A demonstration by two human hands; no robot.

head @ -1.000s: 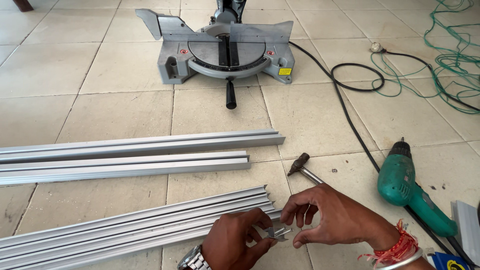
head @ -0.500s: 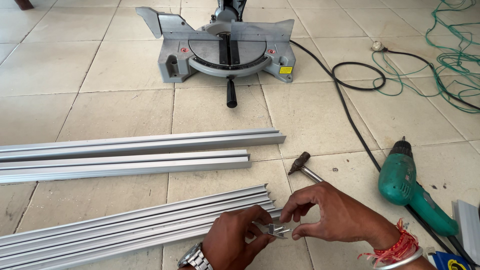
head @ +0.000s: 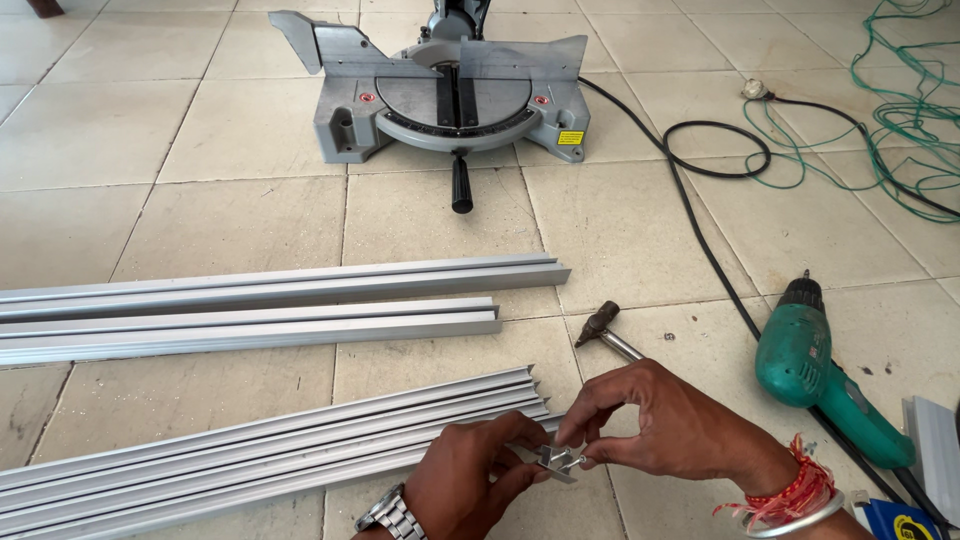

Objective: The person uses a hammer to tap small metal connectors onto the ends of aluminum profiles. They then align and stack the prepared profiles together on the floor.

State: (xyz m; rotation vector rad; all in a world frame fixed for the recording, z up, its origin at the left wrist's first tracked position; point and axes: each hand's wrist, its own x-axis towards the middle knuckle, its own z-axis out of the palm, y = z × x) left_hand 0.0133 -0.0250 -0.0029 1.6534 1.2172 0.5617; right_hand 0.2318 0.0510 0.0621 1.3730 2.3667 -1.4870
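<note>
L hand (head: 470, 480) and R hand (head: 665, 430) meet low centre, fingertips of both pinched shut on a small metal bracket (head: 555, 460), held just off the tiled floor (head: 230, 220) at the near ends of the aluminium rails (head: 280, 450). Hammer (head: 605, 330) just behind R hand; green drill (head: 810, 365) to its right, mitre saw (head: 450, 95) well apart at top.

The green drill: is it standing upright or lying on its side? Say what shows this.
Lying on its side. The green drill rests flat on the tiled floor, its body stretched along the tiles beside the black cable.
</note>
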